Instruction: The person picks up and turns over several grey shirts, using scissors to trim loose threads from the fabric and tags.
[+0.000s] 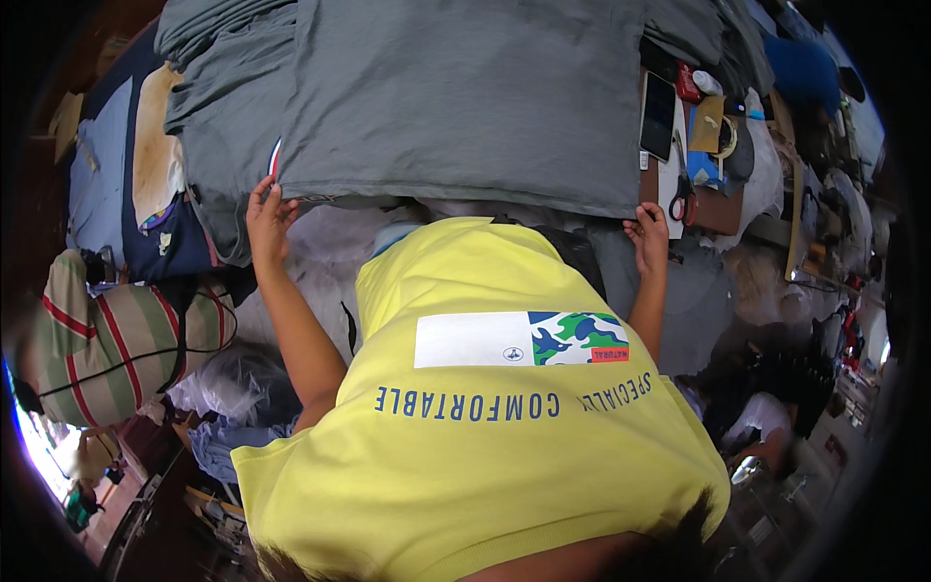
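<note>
A grey knit shirt [465,107] lies spread flat over the table in front of me, its hem running along the near edge. My left hand [270,225] pinches the left end of this hem, at a small red, white and blue tape [274,158] on the shirt's side. At the right end, my right hand [650,238] holds the hem's corner between thumb and fingers. Between my hands the hem looks nearly straight. More grey fabric [218,116] lies bunched under and beyond the shirt on the left.
To the right lie a phone [658,115], black-and-red scissors [684,199], a red object [688,83] and a tape roll [725,141]. A scorched cloth pad [158,145] lies at left. Nearby sits a person in a striped shirt [126,349]. Clear plastic [238,383] is bundled below.
</note>
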Available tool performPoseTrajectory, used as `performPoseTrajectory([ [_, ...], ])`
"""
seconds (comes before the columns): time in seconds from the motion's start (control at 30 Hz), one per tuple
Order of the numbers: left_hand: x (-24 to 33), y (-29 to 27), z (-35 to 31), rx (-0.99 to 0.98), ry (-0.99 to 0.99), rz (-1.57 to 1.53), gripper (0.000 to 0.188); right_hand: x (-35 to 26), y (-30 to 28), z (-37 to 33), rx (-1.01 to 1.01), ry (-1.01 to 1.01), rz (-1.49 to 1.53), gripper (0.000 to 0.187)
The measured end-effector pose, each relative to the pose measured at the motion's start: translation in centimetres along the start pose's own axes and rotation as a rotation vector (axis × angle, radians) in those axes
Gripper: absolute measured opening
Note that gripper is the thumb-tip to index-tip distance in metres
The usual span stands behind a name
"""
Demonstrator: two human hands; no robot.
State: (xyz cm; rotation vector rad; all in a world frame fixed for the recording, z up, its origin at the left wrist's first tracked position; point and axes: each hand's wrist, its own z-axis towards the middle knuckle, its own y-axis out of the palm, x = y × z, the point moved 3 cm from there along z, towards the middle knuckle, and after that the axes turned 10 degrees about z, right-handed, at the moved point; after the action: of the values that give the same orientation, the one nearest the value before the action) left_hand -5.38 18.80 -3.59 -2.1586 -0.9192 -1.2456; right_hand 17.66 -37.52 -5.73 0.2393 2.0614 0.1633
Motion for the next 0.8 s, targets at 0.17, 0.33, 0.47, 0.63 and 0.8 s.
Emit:
performPoseTrajectory([
  [0.17,2.1,0.5,1.1,-0.552,0.162,-0.721,0.031,-1.1,0.3,1.6,-0.163,0.105,0.625,0.024],
  [0.33,3.2,2.4,2.9,-0.160,0.049,-0.426,0.046,-1.4,3.4,3.7,-0.086,0.112,0.750,0.038],
  [0.47,3.8,3.7,2.1,0.076,0.169,-0.084,0.041,-0.9,4.1,3.0,-0.108,0.020,0.559,0.041],
  [0.63,5.4,9.3,-0.4,0.353,0.923,0.778,0.031,-0.5,7.0,1.7,-0.029,-0.480,-0.227,0.021],
  [0.8,3.8,16.5,-3.4,0.022,1.159,1.244,0.035,-0.3,12.3,0.7,-0.252,-0.960,-1.044,0.027],
])
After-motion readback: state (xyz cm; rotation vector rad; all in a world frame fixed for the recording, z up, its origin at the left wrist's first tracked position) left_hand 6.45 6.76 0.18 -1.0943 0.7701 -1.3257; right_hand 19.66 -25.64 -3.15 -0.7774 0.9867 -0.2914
